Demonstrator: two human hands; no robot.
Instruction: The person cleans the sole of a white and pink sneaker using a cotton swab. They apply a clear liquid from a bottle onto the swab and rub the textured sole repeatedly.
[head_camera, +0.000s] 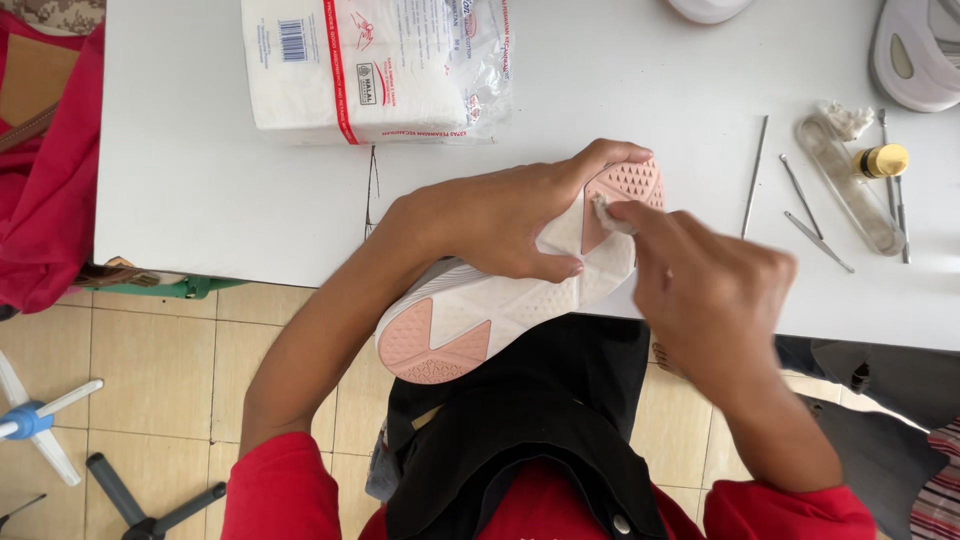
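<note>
A sneaker (500, 305) lies sole-up across the table's near edge, its sole white with pink patches at heel and toe. My left hand (500, 215) grips it around the middle, fingers wrapped over the toe end. My right hand (705, 285) pinches a small white wad of cotton (603, 212) and presses it on the sole beside the pink toe patch.
On the white table (200, 180) a plastic pack of white cotton (375, 65) sits at the back. Thin metal tools (790, 195), a clear tray (850, 185) and a small yellow-capped bottle (882, 160) lie at right. Another white shoe (920, 55) is top right. Red cloth (50, 180) hangs left.
</note>
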